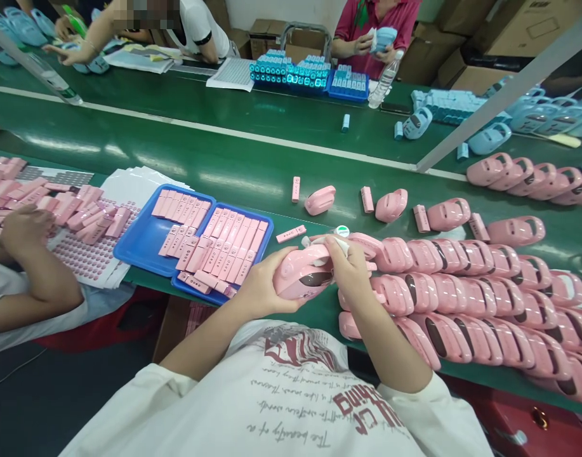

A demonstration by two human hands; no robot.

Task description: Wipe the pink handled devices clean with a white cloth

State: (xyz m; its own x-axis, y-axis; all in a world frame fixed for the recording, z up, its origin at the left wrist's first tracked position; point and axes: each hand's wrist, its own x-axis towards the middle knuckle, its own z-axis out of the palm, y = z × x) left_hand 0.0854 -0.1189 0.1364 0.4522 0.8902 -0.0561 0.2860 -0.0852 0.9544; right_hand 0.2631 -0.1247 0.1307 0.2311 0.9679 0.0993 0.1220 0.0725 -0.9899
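A glossy pink plastic housing [297, 270] with a loop handle and a dark oval window is held in front of my chest. My left hand [264, 285] is closed around its left side and underside. Closed on a crumpled white cloth [342, 246], my right hand [350, 270] presses against the housing's handle side. Just beyond my hands are a round white-and-green cap [342, 231] and a loose pink stick-shaped piece [291, 234]. Part of the cloth is hidden by my fingers.
Rows of pink housings [452, 295] crowd the bench at right. Blue trays [143, 244] of pink sticks stand at left, beside a co-worker's hand [26, 228]. Pink pairs lie on the green belt [214, 168]. Across it, people handle light blue units; a slanted post [490, 95] rises at right.
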